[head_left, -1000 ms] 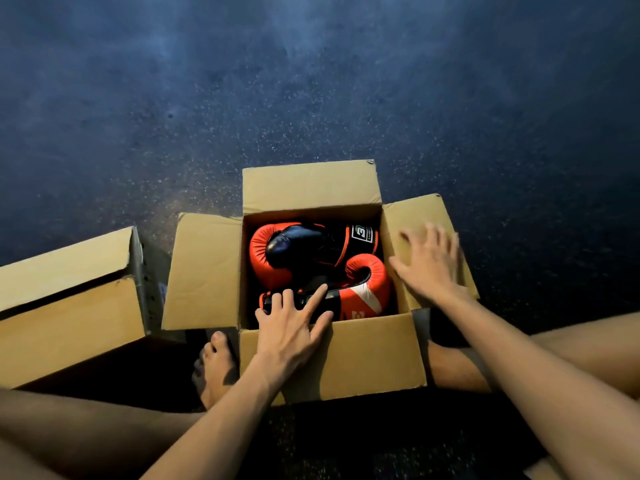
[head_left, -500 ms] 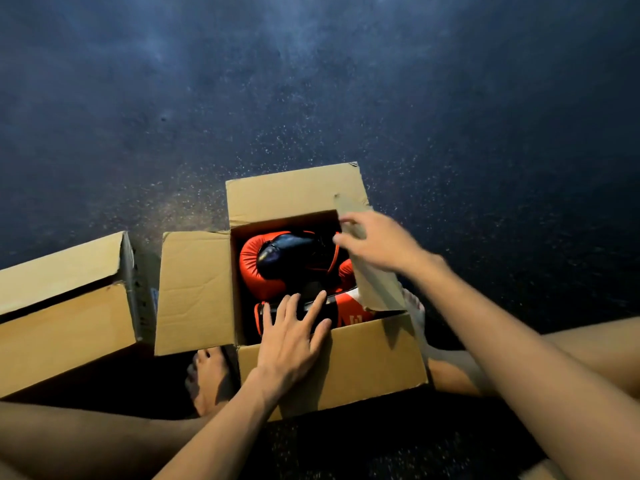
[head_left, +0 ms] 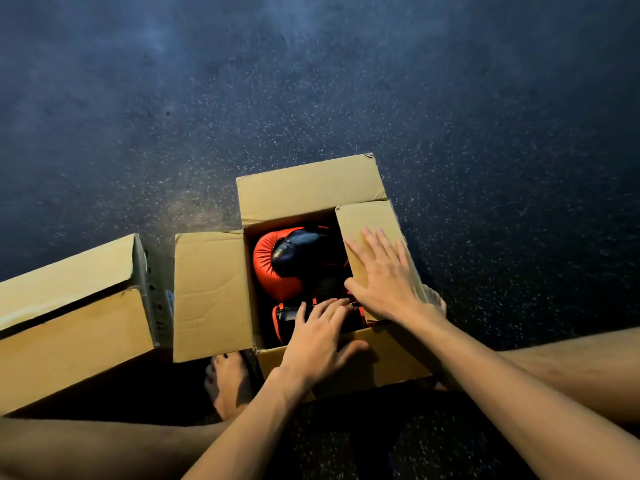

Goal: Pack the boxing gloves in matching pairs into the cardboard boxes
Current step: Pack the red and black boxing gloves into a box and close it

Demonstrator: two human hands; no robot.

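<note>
Red-black boxing gloves lie inside the cardboard box. R hand - fingers straight, spread - presses the right flap over them; L hand fingers, relaxed, rest on the near glove.

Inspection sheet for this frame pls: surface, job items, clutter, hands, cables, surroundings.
Surface: dark speckled floor, dim light.
Job's things: open cardboard box holds red and black boxing gloves; right flap folded inward over them, left flap and far flap spread outward. Second cardboard box at left, top flaps nearly shut.
Clutter: nothing seen.
Grippers: left hand flat, fingers resting on the gloves; right hand flat, pressing the right flap.
Cables: nothing seen.
Surroundings: the person's bare legs and a foot beside the open box.
</note>
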